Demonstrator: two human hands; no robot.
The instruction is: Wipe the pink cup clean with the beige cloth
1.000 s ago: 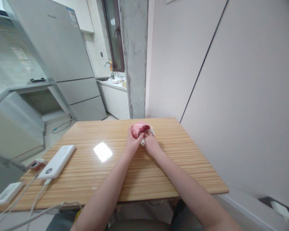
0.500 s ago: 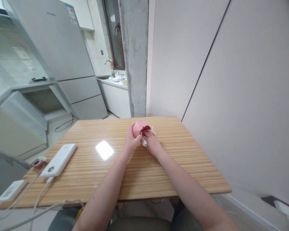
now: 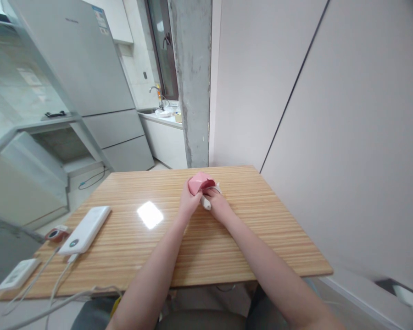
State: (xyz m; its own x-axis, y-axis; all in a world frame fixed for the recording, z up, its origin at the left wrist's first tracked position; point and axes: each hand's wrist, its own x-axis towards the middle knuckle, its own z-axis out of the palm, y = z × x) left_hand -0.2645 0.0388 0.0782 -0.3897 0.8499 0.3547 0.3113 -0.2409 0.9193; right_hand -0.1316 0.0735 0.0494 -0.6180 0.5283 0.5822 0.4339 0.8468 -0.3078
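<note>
A small pink object (image 3: 198, 183) with a darker red inner part sits over the far middle of the wooden table (image 3: 131, 243). My left hand (image 3: 188, 201) grips its left side. My right hand (image 3: 217, 204) presses against it from the right and closes around a small white piece (image 3: 205, 203) that pokes out between the two hands. The hands hide the object's lower half, so what it is cannot be told.
A white power bank (image 3: 85, 230) lies at the table's left with cables running off the near edge. A small red device (image 3: 55, 234) and a white flat device (image 3: 16, 273) are beside it. A wall runs close along the right; a fridge (image 3: 86, 78) stands behind.
The pink object has turned slightly in my hands, hiding more of its red inside. Both hands stay at the same spot on the table.
</note>
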